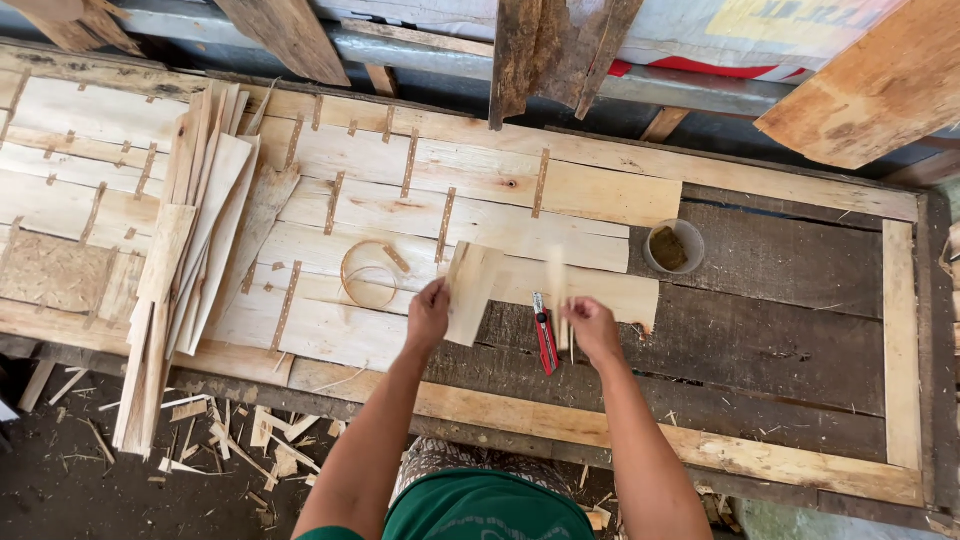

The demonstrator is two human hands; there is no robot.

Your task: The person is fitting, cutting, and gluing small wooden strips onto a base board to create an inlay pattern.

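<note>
Head view looks down on a long wooden desk (800, 470) covered with pale veneer sheets joined by strips of brown tape. Left hand (428, 312) is clamped on a small piece of thin wood (470, 290), held tilted over the middle of the desk, near its front edge. Right hand (590, 328) is closed around a narrow wood strip (557, 285), blurred, just beside a red utility knife (545, 335) lying on the dark boards. A loop of tape (368, 273) rests left of the hands. A small round cup (674, 246) stands toward the back edge. A stack of veneer slats (190, 250) leans across the left end, with offcuts on the floor (100, 480) below.
</note>
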